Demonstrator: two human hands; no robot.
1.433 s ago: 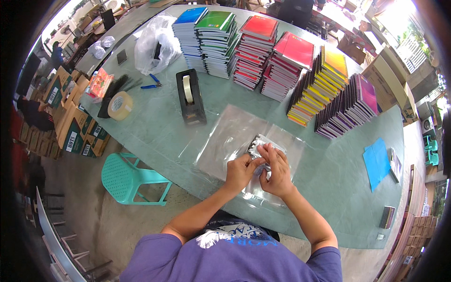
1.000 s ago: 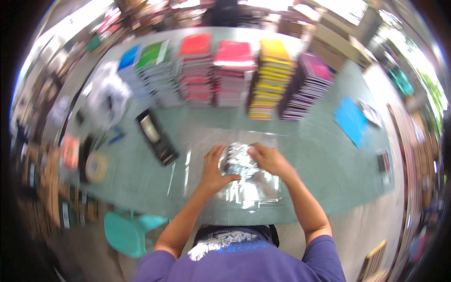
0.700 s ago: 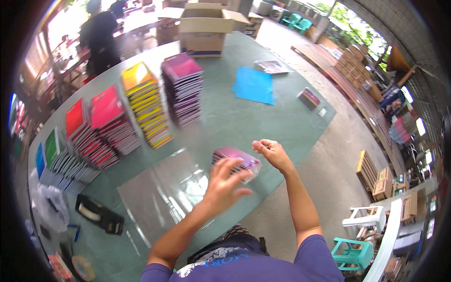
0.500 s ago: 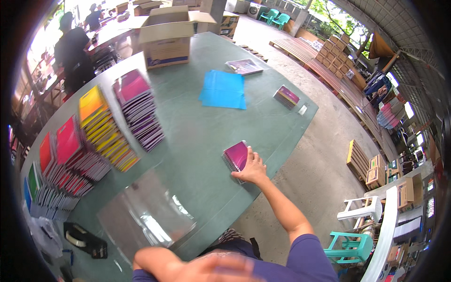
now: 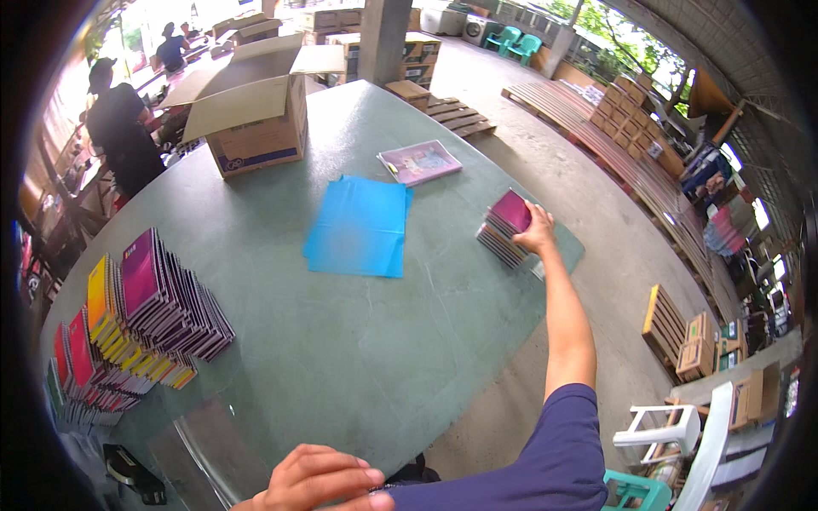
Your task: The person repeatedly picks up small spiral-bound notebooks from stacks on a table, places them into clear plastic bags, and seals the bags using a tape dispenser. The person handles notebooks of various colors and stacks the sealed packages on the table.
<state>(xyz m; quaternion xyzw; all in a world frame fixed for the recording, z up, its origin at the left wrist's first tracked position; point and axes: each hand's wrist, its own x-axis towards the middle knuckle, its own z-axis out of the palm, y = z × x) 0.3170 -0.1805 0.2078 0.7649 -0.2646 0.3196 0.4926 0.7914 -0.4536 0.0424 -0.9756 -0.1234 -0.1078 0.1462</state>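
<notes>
- Your right hand (image 5: pixel 537 230) grips the small purple notebooks (image 5: pixel 509 226) by their right side, near the far right corner of the desk (image 5: pixel 409 341); they sit just left of that hand, ahead and well to the right of your other one;
- in my judgement you are stacking them, so square the upper ones to those beneath before loosening your fingers; let the spines line up rather than jut out;
- keep the pile clear of the desk edge just right of your gripping hand, as a nudge there could tip it off; ease your fingers away sideways, not upward, lest the top ones drag;
- your right arm reaches out long, elbow nearly straight, hand bent leftward at the wrist; a step closer would likely steady it;
- your left hand (image 5: pixel 319 481) hangs close to your body, fingers loosely bent, holding nothing visible; it could brace the pile's left side
</notes>
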